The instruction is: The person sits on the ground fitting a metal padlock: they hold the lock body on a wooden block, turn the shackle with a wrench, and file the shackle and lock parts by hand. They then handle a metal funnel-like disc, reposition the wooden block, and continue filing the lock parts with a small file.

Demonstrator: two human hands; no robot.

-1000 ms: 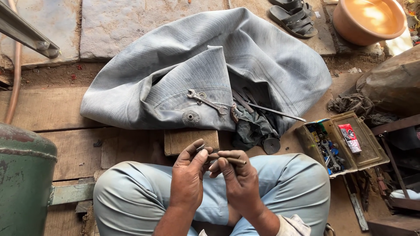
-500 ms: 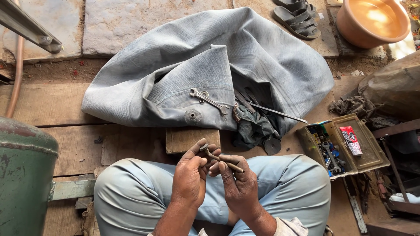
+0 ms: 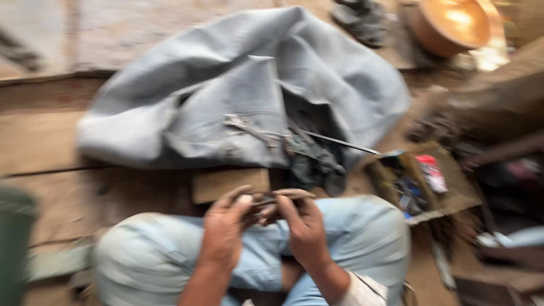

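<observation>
Both hands have stayed together over the lap since the earlier frames, though the whole view has swung and blurred, so fine detail is lost. Between them sits a small dark metal piece (image 3: 271, 203), held just above the crossed legs, near the middle of the scene; its long axis seems to run left to right, roughly level, but which end is the working end cannot be told through the blur. The left hand (image 3: 225, 226) has thumb and fingers pinched on the piece's left part, and the right hand (image 3: 303, 224) has its fingers curled over the right part, so both grips are closed on it. Judging by this, the handling is mid-way: the piece is in hand and being worked, and it has not been set down. Just beyond the hands lies a flat wooden block (image 3: 229, 182) on the plank floor (image 3: 51, 141). Farther off is a big crumpled grey cloth (image 3: 238, 79) with a wrench-like tool (image 3: 249, 127) and a thin metal rod (image 3: 340, 143) resting on it, and a dark rag (image 3: 314, 164) at its near edge. To the right is an open box (image 3: 447, 195) of small parts, far right a copper-coloured bowl (image 3: 450, 22), and at the near left a green cylinder (image 3: 14, 243).
</observation>
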